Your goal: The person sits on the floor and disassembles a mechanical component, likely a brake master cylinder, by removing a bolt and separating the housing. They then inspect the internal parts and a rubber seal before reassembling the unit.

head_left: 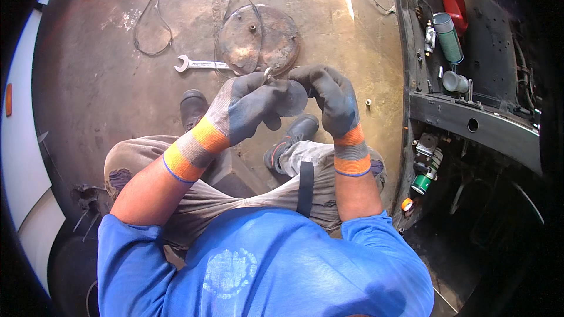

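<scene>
My left hand (249, 105), in a grey work glove with an orange-banded cuff, is closed on a round grey metal part (295, 101) with a smooth disc-like face. A small shiny metal ring (268, 74) stands up beside its fingertips. Close by on the right, my right hand (330, 97) wears a matching glove. Its fingers are curled and pressed together at the part's upper edge; what they pinch is hidden. Beyond both hands lie an open-end wrench (202, 65) and a rusty round metal plate (276, 38) on the floor.
Loose thin cable (157, 6) loops over the floor and plate. A small fitting (368, 102) lies right of my hands. Along the right, a dark metal frame (470, 123) carries a red bottle (452, 0), a green cylinder (449, 41) and a white cup (454, 81). White panels stand left.
</scene>
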Available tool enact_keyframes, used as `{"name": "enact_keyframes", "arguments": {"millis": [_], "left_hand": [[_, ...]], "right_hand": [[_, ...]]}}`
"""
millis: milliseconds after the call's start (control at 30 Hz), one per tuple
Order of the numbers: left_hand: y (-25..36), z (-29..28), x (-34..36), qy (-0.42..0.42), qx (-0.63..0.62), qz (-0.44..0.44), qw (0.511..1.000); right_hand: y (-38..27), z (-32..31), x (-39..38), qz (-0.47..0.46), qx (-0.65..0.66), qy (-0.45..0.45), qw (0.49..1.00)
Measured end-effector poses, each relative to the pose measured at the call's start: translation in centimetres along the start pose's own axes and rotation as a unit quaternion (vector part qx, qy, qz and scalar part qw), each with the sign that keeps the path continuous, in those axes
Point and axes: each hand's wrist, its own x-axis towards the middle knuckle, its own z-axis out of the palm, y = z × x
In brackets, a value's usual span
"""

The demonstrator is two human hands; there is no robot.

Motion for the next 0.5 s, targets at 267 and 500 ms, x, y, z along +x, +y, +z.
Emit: {"name": "enact_keyframes", "arguments": {"millis": [267, 500], "left_hand": [[-2.6, 0.1, 0.9, 0.033, 0.161, 0.163, 0.973], [-2.0, 0.1, 0.4, 0.027, 0.364, 0.303, 0.880]], "right_hand": [[1.5, 1.2, 0.0, 0.022, -0.046, 0.001, 0.999], [2.5, 0.8, 0.0, 0.039, -0.101, -0.024, 0.994]]}}
